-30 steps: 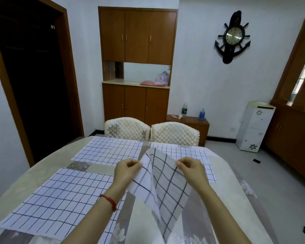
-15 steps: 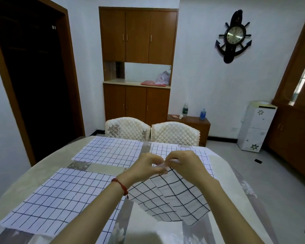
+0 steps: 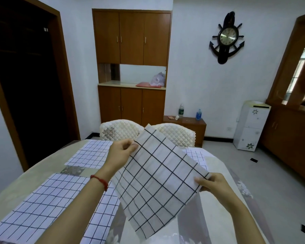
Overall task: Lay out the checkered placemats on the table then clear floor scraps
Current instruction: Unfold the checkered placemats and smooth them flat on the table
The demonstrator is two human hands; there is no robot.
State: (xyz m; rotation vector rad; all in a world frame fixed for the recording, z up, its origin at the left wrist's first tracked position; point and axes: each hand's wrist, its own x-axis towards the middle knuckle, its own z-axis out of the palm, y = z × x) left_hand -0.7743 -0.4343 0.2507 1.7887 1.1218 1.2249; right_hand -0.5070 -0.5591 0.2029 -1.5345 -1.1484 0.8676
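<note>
- You hold one checkered placemat (image 3: 158,180) spread open and tilted in the air above the bench (image 3: 42,171).
- The fingers of your left hand (image 3: 121,152) pinch its far left edge.
- The fingers of your right hand (image 3: 212,182) pinch its right corner.
- Three other checkered placemats (image 3: 48,201) lie flat on the bench, two on the left and one beyond the held one.

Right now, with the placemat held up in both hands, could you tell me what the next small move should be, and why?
Probably lower the placemat flat onto the bare near right part of the table. Left hand and right hand pinch opposite corners, spreading it open in the air, and three other mats already lie flat.
</note>
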